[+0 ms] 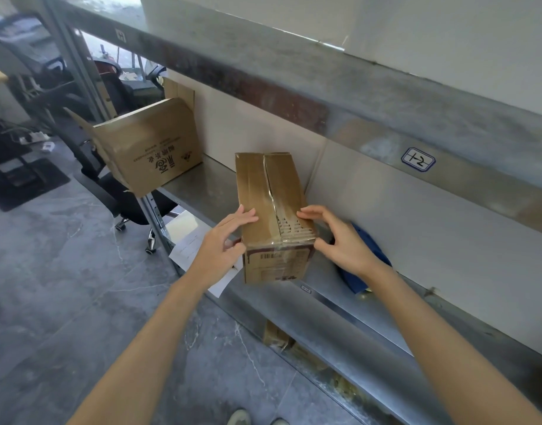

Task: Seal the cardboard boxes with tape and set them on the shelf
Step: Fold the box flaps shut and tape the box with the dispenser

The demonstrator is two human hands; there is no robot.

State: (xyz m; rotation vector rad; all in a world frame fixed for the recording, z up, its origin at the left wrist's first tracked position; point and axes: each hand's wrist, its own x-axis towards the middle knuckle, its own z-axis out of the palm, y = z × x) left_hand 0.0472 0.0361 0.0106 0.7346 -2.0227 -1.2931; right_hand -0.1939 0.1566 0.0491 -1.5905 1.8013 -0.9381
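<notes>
A small brown cardboard box (271, 191) rests on the metal shelf (208, 185), its near end sticking out past the front edge. Its top flaps meet along a middle seam under shiny clear tape. My left hand (223, 243) grips the box's near left side, with fingers on the top and thumb on the side. My right hand (340, 237) holds the near right corner, fingertips touching the top flap. A larger cardboard box (147, 145) with printed characters and a raised flap stands further left on the same shelf. No tape roll is in view.
A blue object (367, 259) lies on the shelf behind my right hand. Paper sheets (187, 240) hang off the shelf edge by my left hand. An upper shelf beam (294, 93) runs overhead. A black office chair (122, 194) stands on the grey floor at left.
</notes>
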